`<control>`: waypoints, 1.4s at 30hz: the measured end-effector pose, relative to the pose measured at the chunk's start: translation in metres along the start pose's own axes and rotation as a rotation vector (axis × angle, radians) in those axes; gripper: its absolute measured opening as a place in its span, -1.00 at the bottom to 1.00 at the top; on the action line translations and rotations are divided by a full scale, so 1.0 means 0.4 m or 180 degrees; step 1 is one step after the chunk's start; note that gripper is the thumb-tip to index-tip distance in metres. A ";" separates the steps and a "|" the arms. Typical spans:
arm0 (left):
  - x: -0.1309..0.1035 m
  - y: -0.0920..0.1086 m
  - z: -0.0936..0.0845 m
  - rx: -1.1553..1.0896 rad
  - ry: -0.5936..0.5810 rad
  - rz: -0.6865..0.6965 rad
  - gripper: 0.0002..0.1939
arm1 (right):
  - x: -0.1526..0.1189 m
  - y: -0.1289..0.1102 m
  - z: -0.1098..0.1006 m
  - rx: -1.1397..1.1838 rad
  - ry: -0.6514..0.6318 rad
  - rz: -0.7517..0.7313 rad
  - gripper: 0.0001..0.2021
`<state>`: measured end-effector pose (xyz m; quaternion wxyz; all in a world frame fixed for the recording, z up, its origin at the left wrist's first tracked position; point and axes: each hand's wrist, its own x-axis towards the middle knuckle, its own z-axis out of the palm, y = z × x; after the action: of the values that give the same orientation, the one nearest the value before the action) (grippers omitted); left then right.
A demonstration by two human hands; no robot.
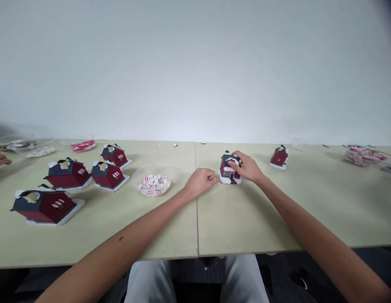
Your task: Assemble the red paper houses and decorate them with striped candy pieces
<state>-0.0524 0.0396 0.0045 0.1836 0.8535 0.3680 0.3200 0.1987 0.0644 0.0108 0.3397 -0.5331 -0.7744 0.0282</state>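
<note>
My right hand grips the roof of a small dark-red model house with a grey roof and a white, snow-like base, which stands upright on the table. A red-and-white striped awning shows on the house's front, below my fingers. Just left of the house, my left hand rests closed on the table with the fingers curled in. Whatever it may hold is hidden. Further left sits a clear plastic bowl with many small red-and-white striped pieces.
Several similar houses stand on the left, and another house on the right. A bag of striped pieces lies far right. Red pieces sit back left. Another person's hand shows at the left edge. A seam divides the tabletop.
</note>
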 end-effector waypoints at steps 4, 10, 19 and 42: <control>-0.012 -0.031 0.014 -0.0985 0.0370 -0.0676 -0.63 | 0.030 -0.021 0.038 0.0182 0.0098 -0.0222 -0.58; -0.021 -0.038 0.001 -0.2325 0.0544 -0.0922 -0.67 | -0.006 -0.045 0.083 0.1290 0.0215 -0.0089 -0.48; -0.035 -0.020 0.004 -0.3849 0.1033 -0.1774 -0.65 | -0.045 -0.124 0.102 0.1679 0.0167 -0.0313 -0.59; -0.050 0.018 -0.007 -0.4274 0.0452 -0.1673 -0.61 | -0.091 -0.153 0.131 0.1433 0.0754 -0.0387 -0.57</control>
<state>-0.0611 0.0202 0.0024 0.7146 0.4172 0.2962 0.4770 0.1275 0.0240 -0.0228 0.5392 -0.3961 -0.7340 0.1168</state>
